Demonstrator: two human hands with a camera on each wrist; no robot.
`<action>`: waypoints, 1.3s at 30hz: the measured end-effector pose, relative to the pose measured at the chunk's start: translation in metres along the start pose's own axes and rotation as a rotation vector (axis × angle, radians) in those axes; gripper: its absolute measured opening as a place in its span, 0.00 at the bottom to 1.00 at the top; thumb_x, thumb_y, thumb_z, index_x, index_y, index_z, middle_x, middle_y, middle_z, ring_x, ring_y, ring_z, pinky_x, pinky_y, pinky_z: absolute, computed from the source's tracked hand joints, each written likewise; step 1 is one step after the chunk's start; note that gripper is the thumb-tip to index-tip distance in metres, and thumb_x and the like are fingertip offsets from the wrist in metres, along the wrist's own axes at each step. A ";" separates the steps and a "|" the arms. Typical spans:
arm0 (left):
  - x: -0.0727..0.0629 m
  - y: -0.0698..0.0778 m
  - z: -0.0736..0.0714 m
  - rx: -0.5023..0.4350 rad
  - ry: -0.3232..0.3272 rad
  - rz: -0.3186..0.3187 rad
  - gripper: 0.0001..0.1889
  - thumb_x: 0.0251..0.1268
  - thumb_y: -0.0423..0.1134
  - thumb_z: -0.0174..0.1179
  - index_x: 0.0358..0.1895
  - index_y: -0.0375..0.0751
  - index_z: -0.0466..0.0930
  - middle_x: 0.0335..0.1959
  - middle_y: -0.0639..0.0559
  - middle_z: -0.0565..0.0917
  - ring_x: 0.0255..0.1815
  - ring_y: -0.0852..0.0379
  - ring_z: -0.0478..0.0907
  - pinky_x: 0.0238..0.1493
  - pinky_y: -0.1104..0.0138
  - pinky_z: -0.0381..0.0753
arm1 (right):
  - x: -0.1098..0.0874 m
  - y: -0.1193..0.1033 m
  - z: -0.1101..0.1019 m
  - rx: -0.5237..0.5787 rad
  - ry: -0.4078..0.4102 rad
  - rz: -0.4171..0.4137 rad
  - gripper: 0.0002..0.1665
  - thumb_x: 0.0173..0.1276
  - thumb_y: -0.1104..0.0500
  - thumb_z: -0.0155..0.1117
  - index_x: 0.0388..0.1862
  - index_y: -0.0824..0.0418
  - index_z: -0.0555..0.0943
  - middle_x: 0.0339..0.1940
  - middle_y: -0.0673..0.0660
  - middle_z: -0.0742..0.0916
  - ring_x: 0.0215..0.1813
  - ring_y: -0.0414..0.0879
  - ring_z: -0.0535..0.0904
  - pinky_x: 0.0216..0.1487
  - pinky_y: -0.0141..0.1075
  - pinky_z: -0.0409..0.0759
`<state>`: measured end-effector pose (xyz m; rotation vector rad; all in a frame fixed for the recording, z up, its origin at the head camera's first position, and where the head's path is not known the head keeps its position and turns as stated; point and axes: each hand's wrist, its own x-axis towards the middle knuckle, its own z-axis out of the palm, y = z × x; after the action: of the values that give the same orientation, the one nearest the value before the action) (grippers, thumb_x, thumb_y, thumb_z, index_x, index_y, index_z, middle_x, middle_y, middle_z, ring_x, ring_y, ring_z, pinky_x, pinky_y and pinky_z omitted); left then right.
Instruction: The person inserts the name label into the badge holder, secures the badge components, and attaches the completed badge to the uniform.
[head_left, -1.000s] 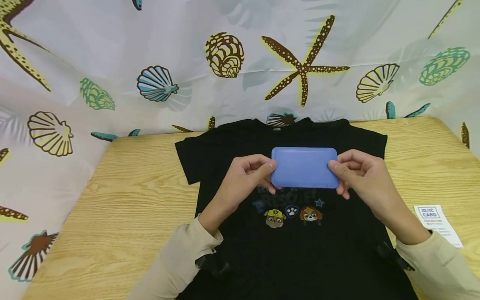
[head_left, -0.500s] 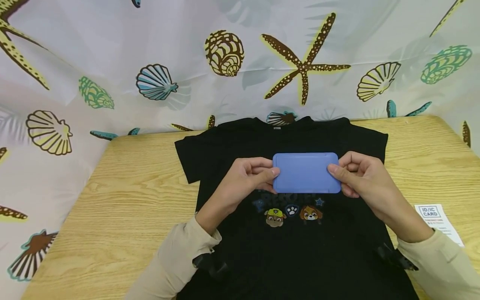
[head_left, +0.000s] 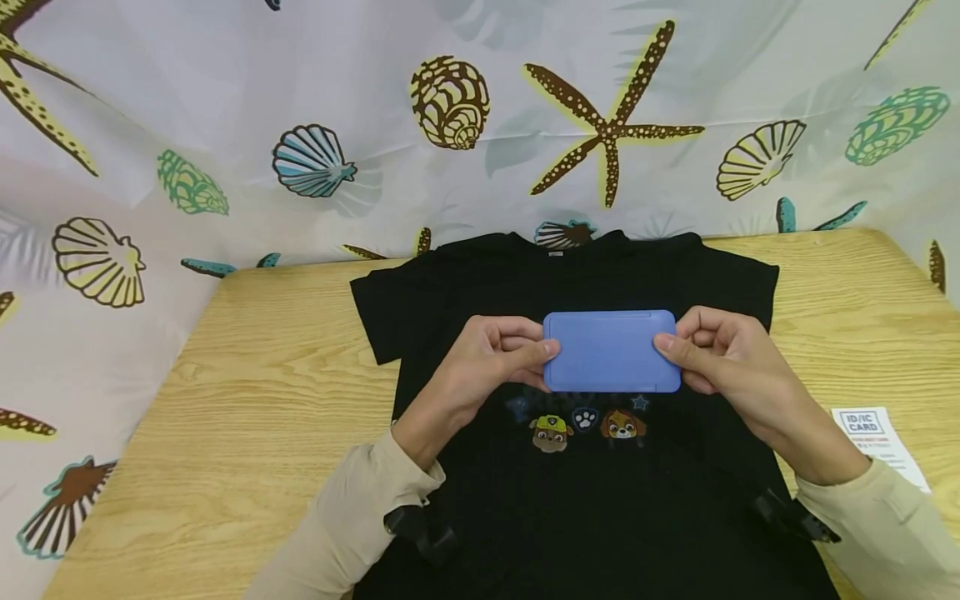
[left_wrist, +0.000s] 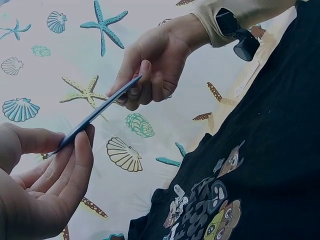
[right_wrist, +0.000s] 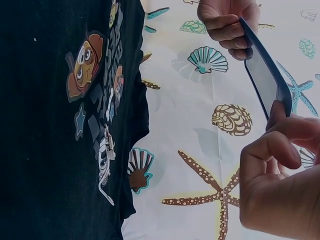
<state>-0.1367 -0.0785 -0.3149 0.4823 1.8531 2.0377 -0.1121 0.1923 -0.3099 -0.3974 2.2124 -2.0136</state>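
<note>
A thin blue rectangular case (head_left: 611,352) with rounded corners is held up level over the black T-shirt (head_left: 600,517). My left hand (head_left: 491,362) pinches its left end, thumb on the near face and fingers behind. The right hand (head_left: 720,354) pinches the opposite end in the same way. From the left wrist view the case (left_wrist: 97,112) appears edge-on, slanting between both hands. In the right wrist view the far side of the case (right_wrist: 262,75) shows a paler panel within a dark rim.
The T-shirt lies spread on a wooden table (head_left: 262,400), with cartoon dog faces printed on its front. A white slip marked ID/IC CARD (head_left: 881,446) lies at the right, by the right sleeve. Behind the table hangs a white cloth (head_left: 360,67) with shells and starfish.
The case has come slightly lower, toward the shirt's print, with both hands on its ends. The left fingers that hung below it are now drawn in behind.
</note>
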 end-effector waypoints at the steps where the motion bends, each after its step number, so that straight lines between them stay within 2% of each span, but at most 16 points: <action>1: 0.000 0.000 0.000 -0.001 -0.001 0.001 0.10 0.64 0.25 0.58 0.44 0.18 0.77 0.32 0.43 0.86 0.28 0.55 0.84 0.34 0.62 0.86 | 0.000 0.000 0.000 -0.001 -0.001 0.002 0.09 0.71 0.63 0.60 0.29 0.63 0.74 0.15 0.48 0.74 0.15 0.41 0.63 0.19 0.36 0.59; 12: 0.000 0.000 0.000 -0.013 0.006 -0.029 0.10 0.64 0.25 0.58 0.43 0.18 0.77 0.32 0.43 0.87 0.27 0.56 0.84 0.34 0.62 0.85 | 0.000 0.001 0.001 0.013 -0.010 0.005 0.09 0.71 0.63 0.60 0.29 0.63 0.74 0.16 0.48 0.76 0.15 0.40 0.64 0.19 0.36 0.60; 21: 0.001 -0.001 -0.001 -0.015 0.024 -0.028 0.10 0.63 0.26 0.59 0.42 0.19 0.78 0.30 0.46 0.87 0.26 0.56 0.84 0.33 0.64 0.85 | 0.001 0.001 0.001 0.004 -0.012 0.012 0.09 0.71 0.63 0.60 0.29 0.64 0.75 0.18 0.49 0.78 0.15 0.39 0.62 0.17 0.37 0.55; 25: 0.000 0.000 0.000 -0.021 0.038 -0.036 0.10 0.63 0.27 0.59 0.42 0.20 0.78 0.29 0.47 0.87 0.27 0.56 0.84 0.34 0.63 0.85 | 0.000 0.001 0.001 -0.006 0.015 0.005 0.07 0.69 0.63 0.61 0.31 0.63 0.76 0.18 0.49 0.79 0.17 0.40 0.67 0.20 0.35 0.63; 28: -0.001 -0.001 0.001 -0.028 0.046 -0.043 0.09 0.62 0.27 0.60 0.41 0.21 0.79 0.30 0.46 0.87 0.28 0.56 0.84 0.36 0.62 0.85 | 0.001 0.001 0.001 0.011 0.056 0.016 0.04 0.67 0.65 0.64 0.34 0.62 0.77 0.23 0.49 0.83 0.22 0.40 0.76 0.28 0.30 0.75; 30: -0.001 -0.002 0.002 -0.025 0.048 -0.045 0.09 0.62 0.27 0.60 0.41 0.21 0.79 0.31 0.45 0.87 0.28 0.56 0.85 0.36 0.61 0.85 | 0.002 0.002 0.000 0.033 0.077 0.043 0.05 0.65 0.65 0.66 0.37 0.62 0.77 0.28 0.49 0.85 0.28 0.40 0.81 0.32 0.29 0.81; 33: 0.000 -0.004 0.002 -0.013 0.053 -0.049 0.10 0.62 0.27 0.61 0.41 0.21 0.79 0.32 0.43 0.87 0.28 0.56 0.85 0.37 0.60 0.85 | 0.003 0.003 -0.001 0.030 0.079 0.093 0.07 0.65 0.65 0.66 0.39 0.62 0.77 0.32 0.49 0.86 0.32 0.41 0.84 0.35 0.33 0.84; 39: 0.002 -0.006 0.003 -0.036 0.086 -0.087 0.08 0.62 0.27 0.61 0.40 0.22 0.79 0.29 0.47 0.86 0.27 0.57 0.84 0.36 0.63 0.85 | 0.004 0.003 -0.001 0.026 0.075 0.133 0.06 0.64 0.65 0.67 0.37 0.62 0.78 0.31 0.50 0.87 0.32 0.43 0.84 0.33 0.35 0.85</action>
<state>-0.1368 -0.0748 -0.3205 0.3033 1.8490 2.0596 -0.1165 0.1925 -0.3119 -0.1694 2.1887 -2.0163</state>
